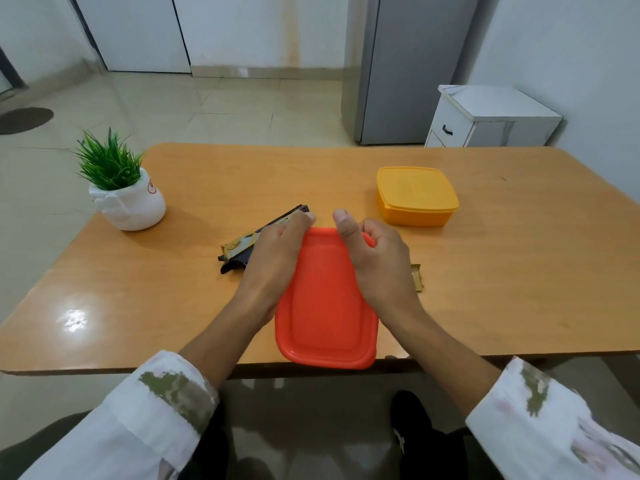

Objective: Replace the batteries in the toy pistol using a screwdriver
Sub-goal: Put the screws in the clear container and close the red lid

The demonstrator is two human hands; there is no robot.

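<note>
I see red box (325, 306) at front edge of table (519, 271), lid on. Left hand (277, 251) clamps box's far left corner, fingers curled over rim. Right hand (377, 261) grips far right corner, fingers curled, thumb sticking up free. Toy pistol (242, 242), black and gold, lies slantwise just left of box, partly hidden behind left hand. Small gold piece (417, 277) peeks out just right of box; can't tell what it is. Yellow box (415, 195) sits beyond red box, to right, lid shut. Potted plant (121, 188) stands well left of box.
</note>
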